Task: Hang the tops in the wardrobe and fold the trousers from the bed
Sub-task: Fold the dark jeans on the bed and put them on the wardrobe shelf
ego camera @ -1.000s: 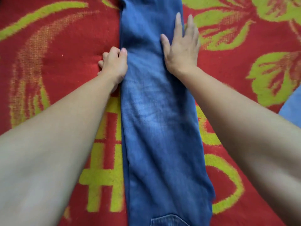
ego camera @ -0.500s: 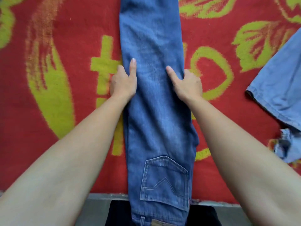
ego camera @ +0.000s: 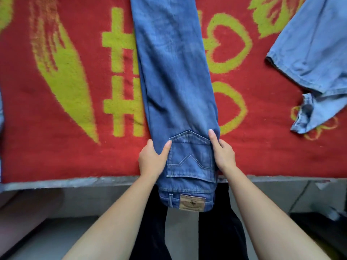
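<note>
1. Though already doubled leg over leg, not yet folded crosswise: long blue denim jeans (ego camera: 178, 91) stretched flat along a red woven bed blanket (ego camera: 56, 147) with a yellow-green pattern, waistband and tan leather patch (ego camera: 191, 203) hanging past the near bed edge.
2. Step in hand, judging by the layout: trouser folding, with the seat end being taken up for the first cross fold.
3. Gripping the jeans' left edge beside the stitched back pocket (ego camera: 189, 156): left hand (ego camera: 152, 160), thumb laid on top of the denim, fingers curled round the edge.
4. Holding the opposite edge in much the same way: right hand (ego camera: 223, 154), thumb straight along the cloth, fingers tucked at the seam; how far underneath, cannot tell.
5. Next move, probably: lift the waistband end and carry it up toward the hems, keeping both edges level so the layers stay aligned. Hems out of view beyond the top.
6. Containers: no wardrobe, basket or drawer in view. Nearest to one: the back pocket, lying flat, nothing showing inside.
7. Waiting on the blanket at the right, well apart from the jeans: pale blue denim garment (ego camera: 315, 53), unfolded and rumpled at its near end; top or trousers, hard to tell.
</note>
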Action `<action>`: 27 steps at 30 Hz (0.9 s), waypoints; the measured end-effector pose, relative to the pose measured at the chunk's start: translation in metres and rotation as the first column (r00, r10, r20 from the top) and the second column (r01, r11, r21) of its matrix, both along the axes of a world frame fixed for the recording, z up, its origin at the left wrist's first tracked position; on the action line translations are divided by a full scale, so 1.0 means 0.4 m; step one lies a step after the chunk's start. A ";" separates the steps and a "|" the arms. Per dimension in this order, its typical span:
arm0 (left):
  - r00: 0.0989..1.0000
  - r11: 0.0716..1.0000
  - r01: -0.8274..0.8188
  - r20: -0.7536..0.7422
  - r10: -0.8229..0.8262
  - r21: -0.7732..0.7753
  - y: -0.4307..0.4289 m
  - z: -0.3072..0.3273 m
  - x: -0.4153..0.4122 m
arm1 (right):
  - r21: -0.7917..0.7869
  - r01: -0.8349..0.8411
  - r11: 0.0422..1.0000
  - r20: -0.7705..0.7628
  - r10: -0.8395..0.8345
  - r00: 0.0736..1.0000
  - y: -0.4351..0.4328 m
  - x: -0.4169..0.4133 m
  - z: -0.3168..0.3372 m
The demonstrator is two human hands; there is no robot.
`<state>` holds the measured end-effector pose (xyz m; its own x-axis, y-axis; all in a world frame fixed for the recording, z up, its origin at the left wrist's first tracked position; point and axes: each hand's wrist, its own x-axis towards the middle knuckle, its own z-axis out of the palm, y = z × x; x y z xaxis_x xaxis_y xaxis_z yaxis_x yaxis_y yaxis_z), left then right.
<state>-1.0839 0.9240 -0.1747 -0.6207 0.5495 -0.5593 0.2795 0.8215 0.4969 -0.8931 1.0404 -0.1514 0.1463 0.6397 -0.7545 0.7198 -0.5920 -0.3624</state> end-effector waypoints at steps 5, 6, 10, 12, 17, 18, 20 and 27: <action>0.997 0.998 0.013 0.073 -0.008 -0.067 -0.062 0.003 0.026 | -0.037 -0.031 0.999 -0.093 0.028 0.995 -0.156 0.074 0.004; 0.991 0.997 0.002 0.135 0.009 -0.084 -0.082 0.005 0.036 | -0.053 -0.051 0.997 -0.118 0.044 0.992 -0.180 0.088 0.004; 0.872 0.980 -0.185 0.447 0.198 -0.073 -0.184 0.033 0.096 | -0.236 -0.112 0.965 -0.278 0.044 0.960 -0.255 0.156 0.017; 0.826 0.976 -0.215 0.528 0.196 -0.027 -0.246 0.060 0.133 | -0.280 -0.176 0.944 -0.352 0.069 0.933 -0.292 0.187 0.043; 0.736 0.949 -0.300 0.657 0.164 0.099 -0.362 0.201 0.233 | -0.215 -0.084 0.973 -0.446 -0.021 0.895 -0.379 0.271 0.166; 0.724 0.937 -0.334 0.665 0.185 0.103 -0.383 0.235 0.258 | -0.234 -0.038 0.972 -0.469 -0.079 0.880 -0.394 0.293 0.197; 0.676 0.907 -0.414 0.691 0.255 0.071 -0.417 0.295 0.305 | -0.281 0.028 0.959 -0.502 -0.172 0.848 -0.418 0.333 0.251; 0.702 0.906 -0.414 0.603 0.380 -0.089 -0.500 0.394 0.448 | -0.364 -0.075 0.928 -0.505 -0.129 0.853 -0.471 0.450 0.343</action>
<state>-0.9048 0.7240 -0.0170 -0.3383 0.3665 -0.8668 -0.4321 0.7577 0.4890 -0.7130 0.8520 -0.0140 -0.3121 0.3118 -0.8974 0.4717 -0.7691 -0.4313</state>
